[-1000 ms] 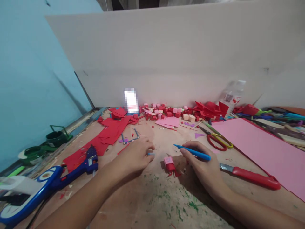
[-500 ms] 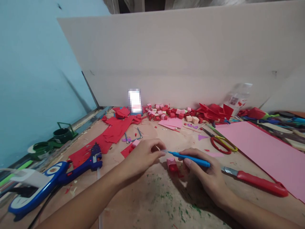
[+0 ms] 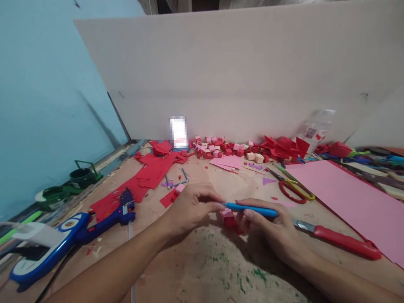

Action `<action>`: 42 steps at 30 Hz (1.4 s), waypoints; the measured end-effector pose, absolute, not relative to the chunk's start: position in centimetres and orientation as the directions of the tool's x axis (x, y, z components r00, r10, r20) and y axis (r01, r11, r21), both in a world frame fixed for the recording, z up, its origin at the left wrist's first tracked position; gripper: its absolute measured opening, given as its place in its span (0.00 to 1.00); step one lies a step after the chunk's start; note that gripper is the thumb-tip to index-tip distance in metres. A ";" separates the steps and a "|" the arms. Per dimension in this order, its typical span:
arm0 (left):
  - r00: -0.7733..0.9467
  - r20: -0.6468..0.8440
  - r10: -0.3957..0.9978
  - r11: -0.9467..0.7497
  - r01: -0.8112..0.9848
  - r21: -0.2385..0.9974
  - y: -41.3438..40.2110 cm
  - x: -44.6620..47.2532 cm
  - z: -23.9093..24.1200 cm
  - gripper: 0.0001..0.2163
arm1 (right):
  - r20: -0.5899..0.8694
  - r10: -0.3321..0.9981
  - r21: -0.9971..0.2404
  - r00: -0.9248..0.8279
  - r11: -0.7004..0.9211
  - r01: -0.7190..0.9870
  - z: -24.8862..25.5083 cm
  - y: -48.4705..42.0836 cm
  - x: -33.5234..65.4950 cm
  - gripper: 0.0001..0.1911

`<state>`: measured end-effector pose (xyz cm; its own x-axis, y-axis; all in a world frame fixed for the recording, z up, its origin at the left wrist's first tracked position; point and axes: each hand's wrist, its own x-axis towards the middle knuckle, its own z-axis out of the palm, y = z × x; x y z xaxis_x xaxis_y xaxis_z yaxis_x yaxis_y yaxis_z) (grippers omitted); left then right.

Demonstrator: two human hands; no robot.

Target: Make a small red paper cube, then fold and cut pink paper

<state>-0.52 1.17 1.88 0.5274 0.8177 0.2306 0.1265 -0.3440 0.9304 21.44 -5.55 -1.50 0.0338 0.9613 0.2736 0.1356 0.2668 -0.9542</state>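
Note:
My right hand (image 3: 273,225) grips a blue pen (image 3: 252,209) by its barrel, held nearly level and pointing left. At the pen's left end my left hand (image 3: 194,206) pinches a small clear pen cap, mostly hidden by the fingers; the cap is over or against the tip. Just below the pen a small pink and red folded paper figure (image 3: 227,217) rests on the table, partly covered by the right fingers. Behind my left hand lies another pink and red paper piece (image 3: 178,190).
A blue glue gun (image 3: 126,210) and a power strip (image 3: 50,252) lie left. Red paper (image 3: 154,172) and many small paper cubes (image 3: 214,147) sit along the back, near a lit phone (image 3: 179,132). Right are scissors (image 3: 295,191), a red-handled cutter (image 3: 344,242) and pink sheets (image 3: 347,198).
My hands have come together: the clear cap in my left fingers, formerly just off the pen's tip, now meets the pen. The pen has become more level.

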 end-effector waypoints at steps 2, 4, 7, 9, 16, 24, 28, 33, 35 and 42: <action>0.513 0.262 0.818 -0.359 0.099 0.928 1.1 -0.5 1.7 0.04 | 0.259 0.965 -0.962 0.027 0.256 0.091 -1.5 -5.5 21.4 0.13; 0.507 0.281 0.815 -0.373 0.087 0.924 1.1 -0.4 1.7 0.04 | 0.240 0.970 -0.970 0.029 0.238 0.057 -1.5 -5.4 21.3 0.12; 0.557 0.235 0.796 -0.356 0.118 0.927 1.5 -0.3 1.9 0.03 | 0.223 0.975 -0.975 0.023 0.222 0.029 -1.0 -5.3 21.0 0.13; 0.556 0.150 0.818 -0.296 0.183 0.937 1.8 -0.1 2.1 0.05 | 0.265 0.963 -0.962 0.055 0.259 0.091 -0.6 -5.2 20.9 0.14; 0.584 0.147 0.798 -0.489 0.487 0.724 0.8 0.5 1.7 0.28 | 0.502 0.864 -0.623 -0.047 0.398 0.674 -1.1 -3.4 22.8 0.13; 0.691 0.217 0.690 -0.660 0.477 0.581 0.7 0.7 0.2 0.08 | 0.515 0.818 -0.498 -0.255 0.529 0.687 -2.8 -3.6 23.2 0.17; 0.658 0.279 0.700 -0.660 0.445 0.606 0.7 0.6 0.3 0.12 | 0.467 0.836 -0.599 -0.287 0.538 0.593 -2.9 -4.5 22.5 0.17; 0.665 0.355 0.658 -0.700 0.366 0.613 0.2 0.8 0.1 0.10 | 0.365 0.890 -0.700 -0.274 0.456 0.549 -2.3 -4.7 21.9 0.18; 0.673 0.371 0.640 -0.723 0.363 0.588 0.0 0.8 0.1 0.09 | 0.341 0.901 -0.736 -0.268 0.434 0.520 -1.9 -4.6 21.8 0.17; 0.648 0.322 0.690 -0.616 0.293 0.731 -0.1 0.8 0.5 0.06 | 0.343 0.896 -0.773 -0.282 0.440 0.457 -1.1 -4.7 21.7 0.17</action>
